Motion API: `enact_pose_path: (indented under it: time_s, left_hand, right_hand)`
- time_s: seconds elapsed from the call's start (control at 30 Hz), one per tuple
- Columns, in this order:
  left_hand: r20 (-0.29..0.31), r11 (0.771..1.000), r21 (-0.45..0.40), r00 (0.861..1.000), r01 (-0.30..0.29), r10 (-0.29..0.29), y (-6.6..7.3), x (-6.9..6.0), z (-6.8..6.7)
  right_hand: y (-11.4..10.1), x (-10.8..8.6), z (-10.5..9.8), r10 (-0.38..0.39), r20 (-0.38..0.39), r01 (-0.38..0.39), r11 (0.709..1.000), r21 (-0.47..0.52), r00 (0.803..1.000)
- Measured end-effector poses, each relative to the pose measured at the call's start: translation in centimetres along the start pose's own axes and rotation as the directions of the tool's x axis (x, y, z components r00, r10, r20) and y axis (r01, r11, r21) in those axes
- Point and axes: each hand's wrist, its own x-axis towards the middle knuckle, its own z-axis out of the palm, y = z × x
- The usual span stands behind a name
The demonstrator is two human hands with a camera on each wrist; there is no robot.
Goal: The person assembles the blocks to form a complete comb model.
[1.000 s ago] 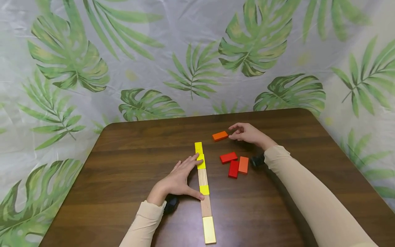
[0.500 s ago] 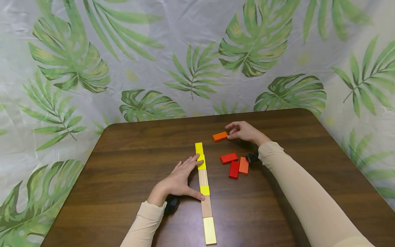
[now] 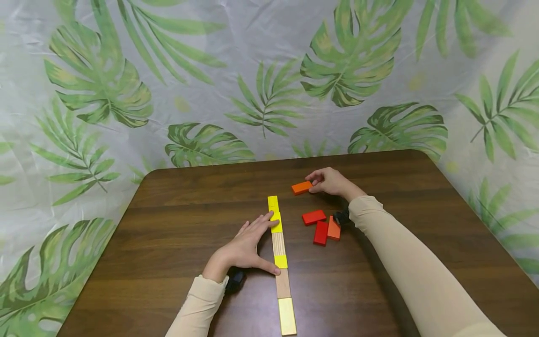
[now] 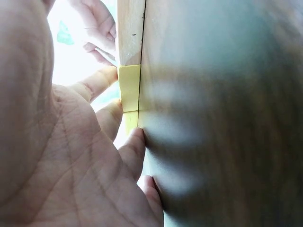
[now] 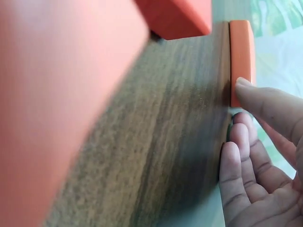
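Observation:
A straight row of flat wooden blocks, some yellow point(image 3: 280, 261) and some bare wood point(image 3: 283, 283), runs up the middle of the table in the head view. My left hand point(image 3: 242, 248) rests along the row's left side, fingers stretched out, fingertips and thumb touching the blocks. In the left wrist view those fingertips point(image 4: 136, 135) lie against a yellow block point(image 4: 130, 87). Farther back, my right hand point(image 3: 330, 181) pinches the right end of an orange block point(image 3: 301, 188) between thumb and forefinger. The thumb point(image 5: 244, 82) shows on the block's near side; the forefinger's contact is mostly hidden.
Two red blocks point(image 3: 313, 217) and a coral-orange block point(image 3: 334, 228) lie flat below my right wrist. The coral block is partly covered by the black wrist camera point(image 3: 341, 216). A leaf-patterned cloth point(image 3: 269, 84) hangs behind the table's far edge.
My right hand has moved left to the orange block, and its thumb and forefinger have come onto the block's end. My left hand has stayed on the row.

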Motion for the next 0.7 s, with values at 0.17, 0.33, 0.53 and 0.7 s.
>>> enact_pose_path:
  time_s: [0.17,0.33,0.53,0.7]
  left_hand:
    - [-0.002,1.000,0.004,1.000,0.000,0.000,0.03,0.01,0.01]
    - [-0.002,1.000,0.003,1.000,0.003,-0.003,-0.11,0.03,0.08]
    - [-0.001,1.000,0.004,1.000,0.001,-0.001,-0.08,0.01,0.04]
    - [-0.005,1.000,0.003,1.000,-0.012,0.012,-0.06,-0.03,0.00]
  right_hand:
    - [0.25,-0.02,0.02,-0.009,0.000,0.009,1.000,-0.016,1.000]
    - [0.37,-0.01,0.08,-0.006,0.001,0.006,1.000,-0.018,1.000]
    - [0.10,-0.11,0.14,-0.013,-0.009,0.013,1.000,-0.026,1.000]
    - [-0.08,-0.25,0.16,-0.022,-0.010,0.021,0.999,-0.032,1.000]
